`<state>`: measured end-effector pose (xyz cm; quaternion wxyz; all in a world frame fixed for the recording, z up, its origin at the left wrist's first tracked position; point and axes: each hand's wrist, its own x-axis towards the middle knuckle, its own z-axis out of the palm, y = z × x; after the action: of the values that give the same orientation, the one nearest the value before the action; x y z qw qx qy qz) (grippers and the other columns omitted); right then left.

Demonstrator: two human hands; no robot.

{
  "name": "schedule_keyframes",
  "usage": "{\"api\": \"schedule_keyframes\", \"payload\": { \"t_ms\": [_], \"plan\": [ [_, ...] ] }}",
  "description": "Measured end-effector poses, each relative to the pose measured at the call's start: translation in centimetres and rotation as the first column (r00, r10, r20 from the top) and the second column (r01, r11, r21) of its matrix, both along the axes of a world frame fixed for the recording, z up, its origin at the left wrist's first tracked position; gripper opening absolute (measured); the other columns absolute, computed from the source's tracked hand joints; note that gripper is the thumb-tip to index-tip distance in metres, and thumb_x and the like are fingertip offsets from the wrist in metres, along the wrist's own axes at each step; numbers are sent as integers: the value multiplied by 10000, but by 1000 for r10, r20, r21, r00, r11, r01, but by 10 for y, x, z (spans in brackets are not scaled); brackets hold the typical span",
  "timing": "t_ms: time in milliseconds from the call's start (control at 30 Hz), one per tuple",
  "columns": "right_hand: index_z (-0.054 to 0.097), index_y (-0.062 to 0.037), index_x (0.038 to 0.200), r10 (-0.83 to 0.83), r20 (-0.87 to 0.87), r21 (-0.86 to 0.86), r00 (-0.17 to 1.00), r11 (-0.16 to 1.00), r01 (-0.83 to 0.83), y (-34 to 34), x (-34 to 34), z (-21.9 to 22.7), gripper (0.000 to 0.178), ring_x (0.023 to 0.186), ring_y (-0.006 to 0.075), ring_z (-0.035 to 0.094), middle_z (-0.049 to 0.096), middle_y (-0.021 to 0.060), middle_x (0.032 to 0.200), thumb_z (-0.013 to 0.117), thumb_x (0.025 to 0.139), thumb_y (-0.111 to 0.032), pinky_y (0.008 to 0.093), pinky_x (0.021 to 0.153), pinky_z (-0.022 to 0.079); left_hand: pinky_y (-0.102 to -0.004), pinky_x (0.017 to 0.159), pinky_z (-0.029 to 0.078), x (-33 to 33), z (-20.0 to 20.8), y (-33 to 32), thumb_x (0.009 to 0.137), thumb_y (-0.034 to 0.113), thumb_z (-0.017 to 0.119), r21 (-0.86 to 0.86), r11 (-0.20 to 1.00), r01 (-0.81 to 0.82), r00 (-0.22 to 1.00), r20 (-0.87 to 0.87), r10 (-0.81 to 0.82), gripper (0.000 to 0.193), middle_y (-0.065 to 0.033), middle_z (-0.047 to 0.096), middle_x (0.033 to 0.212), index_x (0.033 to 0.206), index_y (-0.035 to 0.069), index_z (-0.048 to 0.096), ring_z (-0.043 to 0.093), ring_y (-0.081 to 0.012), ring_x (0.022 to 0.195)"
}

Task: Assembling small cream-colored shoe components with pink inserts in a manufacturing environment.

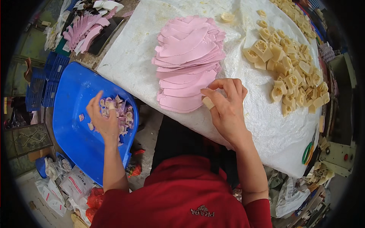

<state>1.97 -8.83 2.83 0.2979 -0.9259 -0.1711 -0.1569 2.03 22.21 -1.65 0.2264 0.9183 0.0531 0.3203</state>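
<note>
White sheet (262, 138), pink strips (190, 64) between hands (103, 121) (229, 108)

I see a deep red shirt (171, 190) with short sleeves (259, 213) and a small, dark metallic-looking emblem (202, 211) on its front. Black clothing (176, 138) covers the legs. I make out a pale wrap around one digit of the left hand (102, 121) and another on the right hand (229, 110).

Bright ctr, blk vignette, fisheye bend at edges, periphery prob. soft.
</note>
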Motion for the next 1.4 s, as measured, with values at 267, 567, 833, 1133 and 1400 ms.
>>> {"api": "schedule_keyframes", "payload": {
  "t_ms": [267, 567, 833, 1133, 1400],
  "plan": [
    [655, -111, 808, 56, 85, -211, 995, 977, -37, 9, 21, -8, 174, 937, 228, 464, 494, 45, 905, 607, 657, -40, 442, 878, 280, -363, 798, 474, -6, 27, -106, 705, -12, 647, -16, 664, 747, 660, 134, -739, 221, -86, 628, 884, 924, 20, 651, 630, -257, 824],
    [636, -108, 828, -41, 127, 109, 991, 994, 27, -19, -2, 0, 252, 942, 259, 462, 521, 49, 927, 627, 596, -10, 406, 836, 305, -394, 817, 478, -20, 26, -127, 750, 43, 636, -58, 700, 712, 701, 22, -712, 235, -155, 646, 1018, 976, -18, 654, 642, -283, 953],
    [590, -154, 908, -76, 326, -246, 942, 955, 163, -44, -52, 23, 309, 938, 235, 496, 570, 19, 1033, 673, 613, -195, 428, 834, 325, -258, 654, 427, -21, 39, -193, 960, 314, 474, -876, 36, 481, 255, 100, -962, 423, -102, 615, 922, 1212, -20, 538, 553, -161, 761],
    [598, -26, 1007, -622, 145, 70, 769, 782, 619, -139, -29, 1, 340, 961, 345, 507, 561, 143, 1016, 595, 678, 57, 393, 834, 427, -242, 617, 399, -13, 32, -231, 1018, 314, 353, -964, -248, -93, 342, 203, -917, 486, -55, 578, 819, 1300, -67, 459, 505, -98, 706],
    [541, -1, 760, -500, 249, -145, 829, 827, 543, -132, -23, -26, 123, 804, 309, 502, 502, 133, 860, 575, 649, 43, 398, 682, 429, -246, 584, 373, -18, 33, -232, 985, 362, 415, -982, -137, -127, 385, 79, -920, 518, -56, 575, 805, 1250, -75, 493, 496, -106, 665]
  ]
}}
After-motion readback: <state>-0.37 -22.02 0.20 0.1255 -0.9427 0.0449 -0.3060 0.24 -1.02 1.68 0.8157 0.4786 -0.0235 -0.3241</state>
